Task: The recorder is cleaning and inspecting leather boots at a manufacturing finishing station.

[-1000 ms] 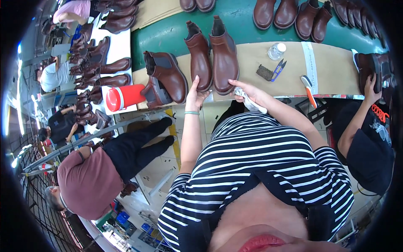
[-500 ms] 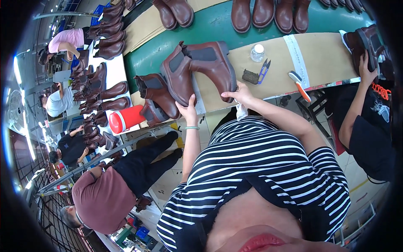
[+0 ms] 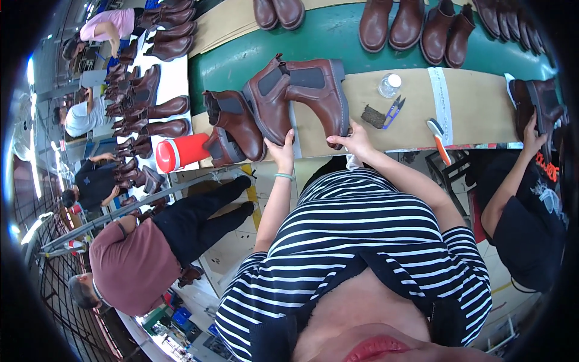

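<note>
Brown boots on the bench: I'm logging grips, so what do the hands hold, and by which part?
Each hand holds one brown ankle boot by its sole: left hand the left boot, right hand the right boot.

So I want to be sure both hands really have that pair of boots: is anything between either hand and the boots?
Nothing visible. The left hand grips the left boot at its sole, and the right hand holds the right boot at its toe end.

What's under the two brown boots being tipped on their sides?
Under the brown boots lies the tan bench mat; left hand and right hand grip the soles. Anything directly beneath is hidden.
</note>
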`<state>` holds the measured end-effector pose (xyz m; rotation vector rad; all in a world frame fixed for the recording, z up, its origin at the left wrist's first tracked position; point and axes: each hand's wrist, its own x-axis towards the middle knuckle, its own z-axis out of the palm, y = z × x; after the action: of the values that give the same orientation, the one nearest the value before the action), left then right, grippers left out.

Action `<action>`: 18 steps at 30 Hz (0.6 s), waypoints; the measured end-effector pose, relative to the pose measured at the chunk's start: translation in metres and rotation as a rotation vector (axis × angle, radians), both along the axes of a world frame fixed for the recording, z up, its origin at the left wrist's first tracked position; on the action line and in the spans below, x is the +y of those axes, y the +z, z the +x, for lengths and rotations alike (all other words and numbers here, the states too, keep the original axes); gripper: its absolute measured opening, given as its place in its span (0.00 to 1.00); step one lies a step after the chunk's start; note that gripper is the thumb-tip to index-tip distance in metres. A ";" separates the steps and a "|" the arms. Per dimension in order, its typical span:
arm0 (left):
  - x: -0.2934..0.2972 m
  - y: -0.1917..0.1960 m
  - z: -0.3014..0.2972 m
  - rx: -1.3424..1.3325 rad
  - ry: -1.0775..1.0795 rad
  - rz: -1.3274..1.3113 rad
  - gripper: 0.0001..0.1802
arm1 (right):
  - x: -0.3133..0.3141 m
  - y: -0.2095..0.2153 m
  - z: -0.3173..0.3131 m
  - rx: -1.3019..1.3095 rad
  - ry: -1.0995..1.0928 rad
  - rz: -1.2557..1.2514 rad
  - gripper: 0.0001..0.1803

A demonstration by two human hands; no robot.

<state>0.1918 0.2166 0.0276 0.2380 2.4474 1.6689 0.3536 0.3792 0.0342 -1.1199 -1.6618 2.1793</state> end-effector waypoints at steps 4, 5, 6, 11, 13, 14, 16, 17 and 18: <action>0.003 0.011 0.002 0.153 0.106 -0.110 0.45 | 0.002 0.000 0.004 -0.027 0.003 0.039 0.31; 0.013 0.035 0.004 0.382 0.022 -0.227 0.42 | 0.005 -0.002 0.009 -0.015 -0.015 0.034 0.29; 0.023 0.057 0.004 0.611 -0.063 -0.343 0.38 | 0.008 -0.004 0.013 -0.003 -0.035 0.030 0.27; 0.075 0.065 -0.030 0.323 -0.358 0.082 0.17 | 0.021 0.017 0.021 -0.016 0.046 0.116 0.27; 0.100 0.038 -0.052 0.149 -0.346 0.081 0.18 | 0.027 0.029 0.026 -0.149 0.122 0.292 0.27; 0.112 0.036 -0.059 0.080 -0.350 -0.007 0.18 | 0.031 0.031 0.030 -0.275 0.182 0.458 0.28; 0.127 0.035 -0.070 0.002 -0.363 -0.092 0.19 | 0.040 0.017 0.035 -0.153 0.079 0.649 0.29; 0.132 0.033 -0.072 -0.132 -0.266 -0.083 0.18 | 0.049 0.027 0.030 -0.127 0.052 0.720 0.29; 0.136 0.032 -0.075 -0.265 -0.166 -0.076 0.17 | 0.056 0.037 0.024 -0.098 0.028 0.790 0.30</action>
<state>0.1165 0.3529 0.0598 0.1898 2.2241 1.4359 0.3773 0.4356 0.0713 -0.9543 -2.2651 1.2468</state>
